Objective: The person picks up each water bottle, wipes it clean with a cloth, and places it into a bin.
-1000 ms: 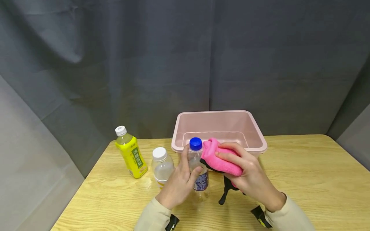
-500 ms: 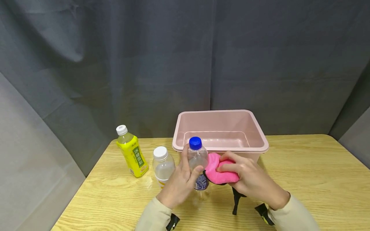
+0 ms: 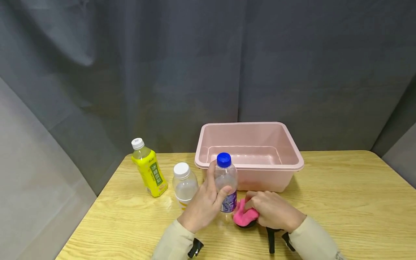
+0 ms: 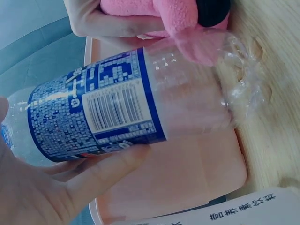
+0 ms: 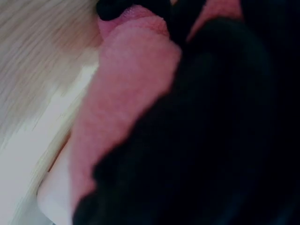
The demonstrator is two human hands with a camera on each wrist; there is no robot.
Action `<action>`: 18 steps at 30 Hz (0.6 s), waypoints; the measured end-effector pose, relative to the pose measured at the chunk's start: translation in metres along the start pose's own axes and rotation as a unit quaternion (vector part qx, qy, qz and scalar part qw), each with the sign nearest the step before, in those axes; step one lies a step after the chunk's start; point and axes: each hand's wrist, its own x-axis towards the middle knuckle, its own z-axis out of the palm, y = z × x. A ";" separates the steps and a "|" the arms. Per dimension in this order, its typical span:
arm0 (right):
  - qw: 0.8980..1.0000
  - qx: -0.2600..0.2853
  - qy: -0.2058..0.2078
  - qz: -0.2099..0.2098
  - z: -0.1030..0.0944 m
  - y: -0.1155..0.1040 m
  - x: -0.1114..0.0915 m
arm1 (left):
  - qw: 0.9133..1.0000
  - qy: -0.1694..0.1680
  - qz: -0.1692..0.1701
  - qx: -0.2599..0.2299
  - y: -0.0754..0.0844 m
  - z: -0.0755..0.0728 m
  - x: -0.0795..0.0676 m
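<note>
In the head view, the cloth [image 3: 246,217] has moved down to the bottle [image 3: 229,176]'s lower end, gripped by the right hand [image 3: 272,210]; the left hand [image 3: 202,206] holds the bottle before the bin [image 3: 263,180]. Left wrist: cloth against clear plastic below the label. Right wrist: blurred cloth.

The table [image 3: 341,202] is seen from the head, toward its far edge; pink cloth [image 4: 176,14] is seen close from both wrists.

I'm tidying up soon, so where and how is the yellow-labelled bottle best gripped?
Probably around the broad body of the yellow-labelled bottle, from its left: it stands cap up, its neck is narrower, and the white-capped clear bottle stands near its right.
</note>
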 end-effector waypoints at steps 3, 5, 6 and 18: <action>1.000 0.003 0.005 0.001 -0.001 -0.001 0.001 | 1.000 0.004 0.003 0.004 -0.001 0.000 0.000; 1.000 0.006 0.024 0.001 -0.004 -0.002 0.001 | 1.000 0.006 0.006 0.007 -0.001 0.000 0.000; 0.999 0.008 0.038 0.000 -0.006 -0.002 0.002 | 1.000 0.007 0.007 0.009 -0.001 0.000 0.000; 0.930 0.103 0.351 -0.037 -0.060 -0.020 -0.007 | 1.000 0.007 0.009 0.022 0.000 0.001 0.000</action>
